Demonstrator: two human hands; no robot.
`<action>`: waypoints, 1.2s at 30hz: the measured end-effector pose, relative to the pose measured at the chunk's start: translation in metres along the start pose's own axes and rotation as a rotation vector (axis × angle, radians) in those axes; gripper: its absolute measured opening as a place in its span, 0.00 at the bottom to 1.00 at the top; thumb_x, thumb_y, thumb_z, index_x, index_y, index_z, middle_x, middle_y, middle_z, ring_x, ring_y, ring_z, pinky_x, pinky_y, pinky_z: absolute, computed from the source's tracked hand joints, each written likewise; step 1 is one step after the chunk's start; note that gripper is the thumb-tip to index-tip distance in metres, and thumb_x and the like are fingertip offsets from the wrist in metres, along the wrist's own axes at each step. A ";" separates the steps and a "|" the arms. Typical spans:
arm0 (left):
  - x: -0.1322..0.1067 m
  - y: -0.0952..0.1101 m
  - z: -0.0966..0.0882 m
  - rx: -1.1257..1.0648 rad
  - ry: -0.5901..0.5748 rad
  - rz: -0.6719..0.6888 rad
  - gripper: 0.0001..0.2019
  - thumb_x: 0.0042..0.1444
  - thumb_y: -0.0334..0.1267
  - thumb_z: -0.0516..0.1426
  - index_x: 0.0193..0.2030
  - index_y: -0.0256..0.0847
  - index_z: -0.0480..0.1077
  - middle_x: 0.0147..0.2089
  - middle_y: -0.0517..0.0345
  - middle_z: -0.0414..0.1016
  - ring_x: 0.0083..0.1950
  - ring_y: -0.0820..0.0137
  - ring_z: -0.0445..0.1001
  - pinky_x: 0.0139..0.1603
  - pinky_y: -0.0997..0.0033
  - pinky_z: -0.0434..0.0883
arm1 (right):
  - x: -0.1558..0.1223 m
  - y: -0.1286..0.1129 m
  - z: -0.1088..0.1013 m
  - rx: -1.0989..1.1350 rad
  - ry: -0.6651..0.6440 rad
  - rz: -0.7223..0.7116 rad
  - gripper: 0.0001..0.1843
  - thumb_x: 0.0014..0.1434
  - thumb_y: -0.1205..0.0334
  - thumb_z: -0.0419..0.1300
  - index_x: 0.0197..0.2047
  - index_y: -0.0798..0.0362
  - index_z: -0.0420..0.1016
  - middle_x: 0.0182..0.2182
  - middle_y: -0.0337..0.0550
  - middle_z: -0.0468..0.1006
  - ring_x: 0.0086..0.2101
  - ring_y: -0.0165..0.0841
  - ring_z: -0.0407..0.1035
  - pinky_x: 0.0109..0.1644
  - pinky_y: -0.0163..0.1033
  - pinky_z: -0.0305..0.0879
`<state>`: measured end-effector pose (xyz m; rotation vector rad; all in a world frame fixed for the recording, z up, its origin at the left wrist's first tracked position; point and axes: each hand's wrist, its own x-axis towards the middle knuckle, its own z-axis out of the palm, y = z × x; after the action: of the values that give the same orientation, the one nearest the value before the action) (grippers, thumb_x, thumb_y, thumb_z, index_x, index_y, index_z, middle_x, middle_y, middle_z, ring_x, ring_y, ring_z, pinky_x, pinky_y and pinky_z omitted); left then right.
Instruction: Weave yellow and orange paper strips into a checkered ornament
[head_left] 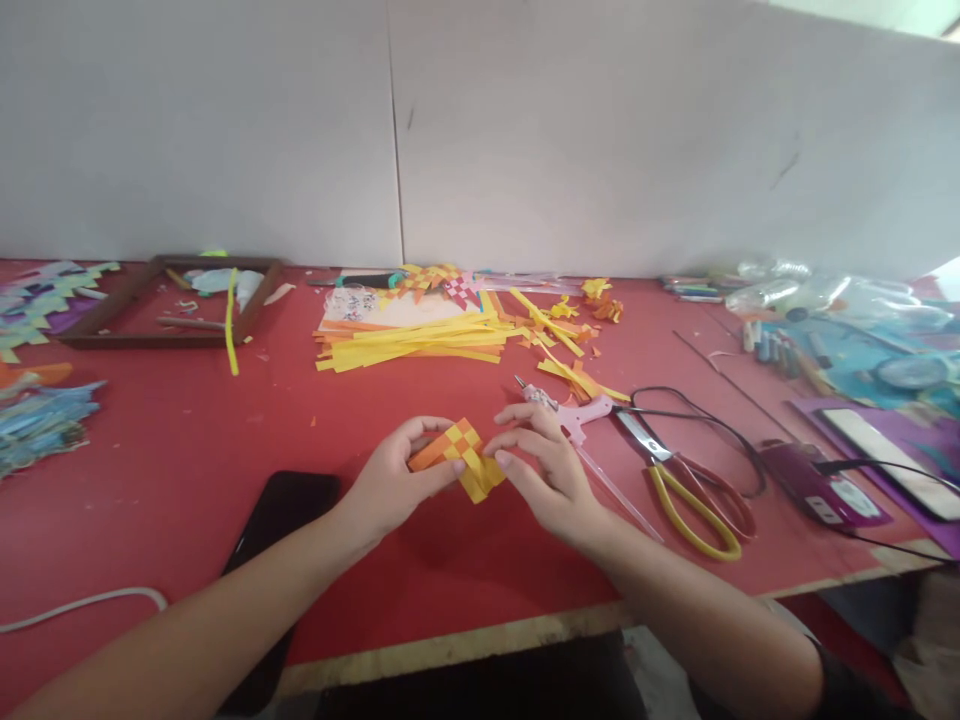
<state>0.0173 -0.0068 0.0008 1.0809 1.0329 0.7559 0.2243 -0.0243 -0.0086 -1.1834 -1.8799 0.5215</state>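
Note:
A small piece woven from yellow and orange paper strips [461, 456] is held just above the red table [187, 430], between both hands. My left hand [394, 480] pinches its left side, thumb under and fingers curled over the top. My right hand [536, 468] touches its right edge with thumb and bent fingertips. A pile of loose yellow and orange paper strips [412, 340] lies farther back on the table.
A black phone [281, 505] lies under my left forearm. A pink glue gun [577, 412], yellow-handled scissors [690, 490] and a purple device with cables [821, 490] sit to the right. A wooden frame [169, 300] and blue-green woven pieces [41, 300] are at the left.

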 end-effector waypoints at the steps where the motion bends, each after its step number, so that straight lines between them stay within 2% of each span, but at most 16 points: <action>1: 0.001 -0.002 0.000 -0.004 0.001 0.006 0.23 0.52 0.44 0.68 0.50 0.40 0.66 0.47 0.53 0.76 0.47 0.61 0.78 0.49 0.58 0.77 | 0.000 0.002 0.001 0.023 -0.021 0.022 0.10 0.66 0.61 0.57 0.37 0.50 0.80 0.45 0.49 0.72 0.49 0.41 0.69 0.58 0.53 0.65; 6: 0.003 -0.006 -0.003 0.029 -0.012 0.027 0.23 0.52 0.44 0.66 0.51 0.41 0.66 0.47 0.53 0.76 0.47 0.61 0.78 0.49 0.59 0.76 | -0.001 0.005 0.004 0.206 -0.136 0.105 0.11 0.64 0.59 0.58 0.33 0.49 0.80 0.45 0.47 0.72 0.48 0.39 0.70 0.58 0.51 0.66; 9: 0.003 -0.007 -0.004 0.079 -0.014 0.038 0.22 0.52 0.43 0.66 0.51 0.41 0.66 0.45 0.54 0.76 0.45 0.63 0.77 0.48 0.61 0.74 | -0.003 0.004 0.003 0.264 -0.132 0.092 0.10 0.65 0.58 0.58 0.37 0.48 0.81 0.48 0.48 0.70 0.52 0.41 0.68 0.60 0.52 0.65; 13: 0.003 -0.008 -0.004 0.201 -0.034 0.073 0.23 0.54 0.44 0.66 0.52 0.40 0.65 0.41 0.56 0.75 0.41 0.65 0.76 0.43 0.64 0.72 | -0.004 0.005 0.001 0.261 -0.144 0.081 0.12 0.65 0.59 0.57 0.45 0.46 0.82 0.53 0.48 0.68 0.57 0.43 0.64 0.64 0.53 0.62; 20: -0.002 -0.009 -0.004 0.315 -0.024 0.155 0.28 0.58 0.46 0.62 0.62 0.43 0.57 0.36 0.61 0.74 0.36 0.66 0.75 0.39 0.66 0.71 | -0.001 0.005 0.001 0.249 -0.154 0.119 0.13 0.65 0.62 0.56 0.46 0.44 0.82 0.50 0.47 0.71 0.54 0.41 0.67 0.64 0.54 0.63; 23: -0.004 -0.008 -0.005 0.390 -0.021 0.249 0.22 0.60 0.46 0.61 0.57 0.45 0.63 0.40 0.57 0.76 0.39 0.66 0.77 0.40 0.66 0.73 | -0.001 0.005 0.001 0.245 -0.166 0.111 0.14 0.65 0.61 0.56 0.47 0.44 0.82 0.50 0.47 0.71 0.54 0.40 0.68 0.63 0.53 0.64; 27: -0.004 -0.007 -0.004 0.487 -0.020 0.363 0.11 0.61 0.43 0.60 0.48 0.45 0.70 0.48 0.55 0.78 0.50 0.63 0.78 0.50 0.64 0.74 | 0.000 0.003 0.000 0.209 -0.155 0.064 0.14 0.66 0.61 0.55 0.46 0.45 0.82 0.50 0.47 0.72 0.54 0.40 0.69 0.60 0.51 0.67; 30: -0.003 -0.008 -0.004 0.477 0.006 0.322 0.12 0.60 0.42 0.60 0.49 0.45 0.70 0.50 0.54 0.79 0.50 0.63 0.79 0.50 0.64 0.75 | 0.009 0.003 -0.016 0.086 -0.088 0.002 0.12 0.65 0.62 0.57 0.46 0.46 0.81 0.48 0.46 0.76 0.53 0.39 0.71 0.60 0.49 0.67; 32: -0.003 -0.008 -0.004 0.478 0.038 0.295 0.13 0.59 0.42 0.61 0.50 0.45 0.70 0.52 0.52 0.79 0.51 0.61 0.79 0.51 0.62 0.76 | 0.017 0.007 -0.037 -0.043 -0.038 0.012 0.11 0.66 0.62 0.56 0.46 0.48 0.79 0.45 0.45 0.79 0.48 0.37 0.74 0.55 0.45 0.70; 34: -0.003 -0.009 -0.005 0.475 0.054 0.281 0.14 0.58 0.42 0.62 0.50 0.44 0.70 0.54 0.51 0.78 0.53 0.60 0.79 0.52 0.61 0.76 | 0.023 0.019 -0.061 -0.264 -0.098 0.058 0.12 0.66 0.64 0.55 0.48 0.48 0.77 0.44 0.45 0.81 0.44 0.37 0.76 0.49 0.43 0.71; 36: -0.003 -0.008 -0.005 0.447 0.052 0.272 0.14 0.58 0.42 0.62 0.49 0.44 0.70 0.54 0.51 0.78 0.53 0.60 0.79 0.52 0.61 0.76 | 0.025 0.037 -0.081 -0.526 -0.227 0.110 0.18 0.63 0.69 0.51 0.51 0.50 0.76 0.45 0.48 0.80 0.44 0.41 0.75 0.48 0.45 0.70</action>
<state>0.0112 -0.0105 -0.0070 1.6169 1.1426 0.7909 0.3055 0.0086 0.0224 -1.6285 -2.2369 0.2263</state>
